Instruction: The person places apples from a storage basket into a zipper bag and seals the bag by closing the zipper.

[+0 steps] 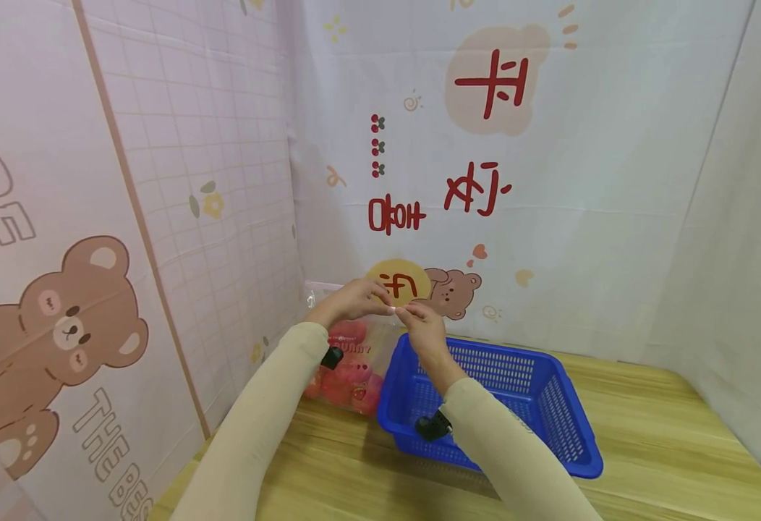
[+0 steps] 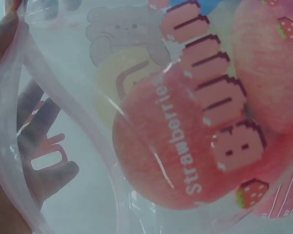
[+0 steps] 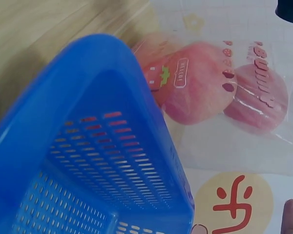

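A clear zip bag (image 1: 381, 340) printed with strawberries and the word BUNNY stands left of a blue basket. Several round pink-red fruits (image 2: 158, 146) lie inside it. At the bag's top edge, my left hand (image 1: 353, 298) pinches the plastic between thumb and fingers. My right hand (image 1: 424, 331) meets it there, its fingertips also pinching that edge, close beside the left ones. In the left wrist view the bag's pinkish rim (image 2: 95, 131) bows apart, and some left fingers (image 2: 51, 170) show behind it. Only a few right fingertips enter the right wrist view.
The blue perforated basket (image 1: 553, 376) stands right of the bag, beneath my right forearm. Both rest on a wood-grain table (image 1: 647, 427). Printed curtains (image 1: 582, 239) close off the back and the left side.
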